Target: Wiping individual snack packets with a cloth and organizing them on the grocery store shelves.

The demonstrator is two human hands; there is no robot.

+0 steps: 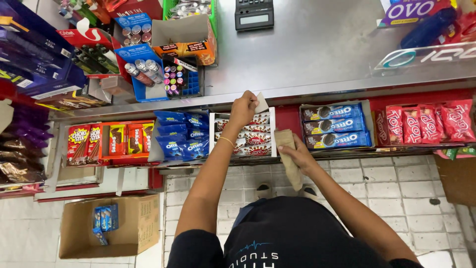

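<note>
While the left hand [243, 110] reaches up to the edge of the grey steel table [317, 49], its grip is closed on a small pale card [261, 102], pinched between thumb and fingers; part of the card is hidden behind the fingers. Lower down, the right hand [297, 155] has its grip wrapped round a folded tan cloth [289, 159], whose lower end hangs toward the tiled floor [396, 193] and is partly lost behind the wrist. Between the two hands sits a white cardboard tray of small biscuit packs [248, 136] on the shelf below the table, its middle covered by the left forearm. At the left, a brown cardboard box [134, 226] with blue packets stands on the floor.
</note>
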